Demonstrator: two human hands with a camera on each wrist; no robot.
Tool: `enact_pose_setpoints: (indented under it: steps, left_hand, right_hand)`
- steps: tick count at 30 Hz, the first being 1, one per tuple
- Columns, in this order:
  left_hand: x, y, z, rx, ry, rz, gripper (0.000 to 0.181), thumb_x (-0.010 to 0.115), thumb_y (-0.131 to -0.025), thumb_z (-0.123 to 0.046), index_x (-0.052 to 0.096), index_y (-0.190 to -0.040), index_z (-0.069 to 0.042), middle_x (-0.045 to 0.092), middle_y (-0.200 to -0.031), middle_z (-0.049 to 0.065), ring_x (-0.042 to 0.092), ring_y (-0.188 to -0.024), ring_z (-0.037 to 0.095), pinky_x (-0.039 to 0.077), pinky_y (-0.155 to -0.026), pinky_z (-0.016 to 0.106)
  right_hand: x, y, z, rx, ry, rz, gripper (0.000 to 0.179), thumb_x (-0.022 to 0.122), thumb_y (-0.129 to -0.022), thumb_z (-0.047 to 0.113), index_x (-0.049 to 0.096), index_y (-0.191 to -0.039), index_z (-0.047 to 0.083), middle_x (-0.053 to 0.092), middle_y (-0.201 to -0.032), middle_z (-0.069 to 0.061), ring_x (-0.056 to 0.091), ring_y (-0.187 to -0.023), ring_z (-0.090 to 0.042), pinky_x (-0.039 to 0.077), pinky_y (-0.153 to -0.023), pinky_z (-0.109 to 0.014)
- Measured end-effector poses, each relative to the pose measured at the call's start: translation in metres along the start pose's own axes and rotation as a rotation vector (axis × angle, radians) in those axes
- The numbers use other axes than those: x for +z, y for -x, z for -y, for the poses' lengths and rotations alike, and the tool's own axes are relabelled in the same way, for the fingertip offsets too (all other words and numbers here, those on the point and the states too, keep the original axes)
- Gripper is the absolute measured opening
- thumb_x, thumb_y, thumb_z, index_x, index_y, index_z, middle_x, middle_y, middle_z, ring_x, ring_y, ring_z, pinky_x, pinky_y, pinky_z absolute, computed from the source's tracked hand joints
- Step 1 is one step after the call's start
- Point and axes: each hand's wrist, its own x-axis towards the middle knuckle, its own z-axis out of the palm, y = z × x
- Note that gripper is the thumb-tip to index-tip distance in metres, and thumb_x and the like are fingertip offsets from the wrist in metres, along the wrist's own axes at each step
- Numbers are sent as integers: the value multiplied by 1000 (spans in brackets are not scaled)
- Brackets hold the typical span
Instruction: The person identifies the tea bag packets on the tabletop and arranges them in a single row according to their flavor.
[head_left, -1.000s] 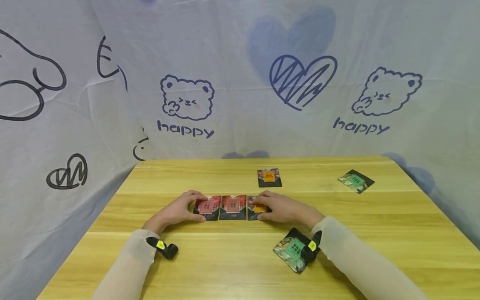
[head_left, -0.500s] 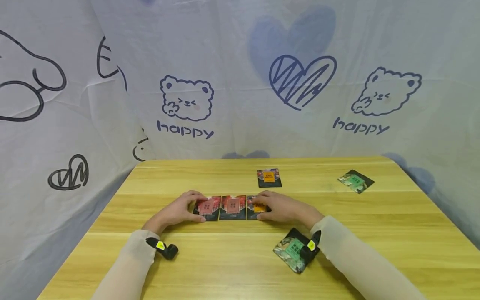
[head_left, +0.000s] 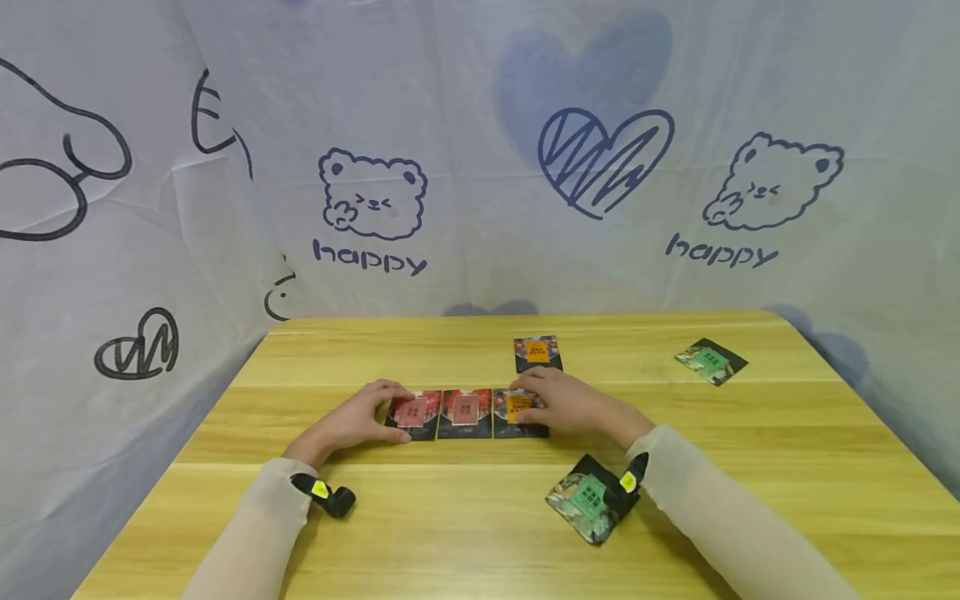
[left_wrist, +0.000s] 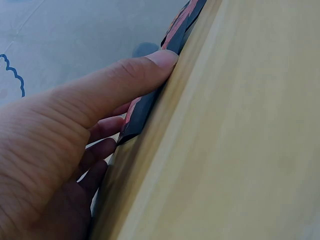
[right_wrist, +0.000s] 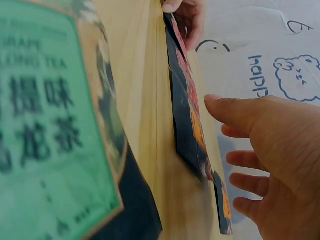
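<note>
Three flat tea sachets lie side by side in a row in the head view. My left hand (head_left: 356, 423) holds the leftmost red-labelled sachet (head_left: 422, 422), thumb on its near edge and fingers toward its far side. In the left wrist view, that thumb presses the dark edge of the sachet (left_wrist: 141, 111). Another red-labelled sachet (head_left: 466, 427) sits in the middle. At the right end is an orange-labelled sachet (head_left: 517, 430); my right hand (head_left: 573, 404) hovers over its right side, fingers spread and holding nothing. The right wrist view shows a gap between that hand (right_wrist: 280, 150) and the row.
A second orange-labelled sachet (head_left: 537, 347) lies behind the row, just beyond my right fingers. One green-labelled sachet (head_left: 711, 361) is at the far right of the wooden table (head_left: 420, 533). Another green-labelled sachet (head_left: 585, 500), reading grape oolong tea, lies under my right wrist.
My right hand has let go of the orange-labelled sachet at the row's end and risen slightly away and to the right. The left hand and the sachets stay where they were.
</note>
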Motion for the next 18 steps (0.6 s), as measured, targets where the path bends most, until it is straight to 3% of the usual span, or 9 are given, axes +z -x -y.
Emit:
enact_pose_setpoints:
  steps: [6, 18]
  left_hand:
    - [0, 0, 1, 10, -8, -7, 73, 84, -74, -46, 57, -136, -17, 36, -149, 16, 30, -137, 40, 24, -110, 62]
    - [5, -1, 2, 20, -25, -8, 74, 83, -74, -47, 58, -136, -16, 38, -147, 16, 31, -137, 40, 26, -109, 62]
  right_hand:
    - [-2, -7, -14, 33, 15, -43, 55, 58, -98, 40, 48, -144, 13, 46, -143, -13, 50, -123, -29, 40, -105, -49]
    - [-6, -18, -44, 76, 15, -103, 61, 57, -98, 44, 41, -150, 16, 33, -154, -17, 30, -140, -38, 29, -111, -54]
